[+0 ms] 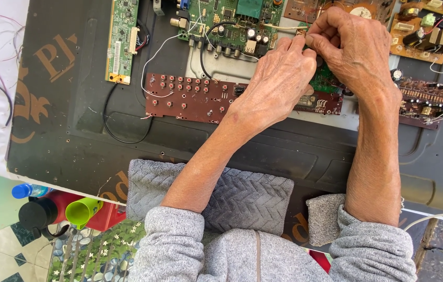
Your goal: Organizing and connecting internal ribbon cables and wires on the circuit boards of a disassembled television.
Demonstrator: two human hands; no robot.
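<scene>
Our left hand and right hand meet fingertip to fingertip, both pinching something too small to tell, over the green circuit board above the brown button board.

Button board before main board

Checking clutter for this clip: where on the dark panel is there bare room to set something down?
Bare dark panel lies left of the brown button board, below the narrow green board, and along the near edge between the forearms. It is crowded at the top, where both hands, left hand and right hand, work among circuit boards.
</scene>
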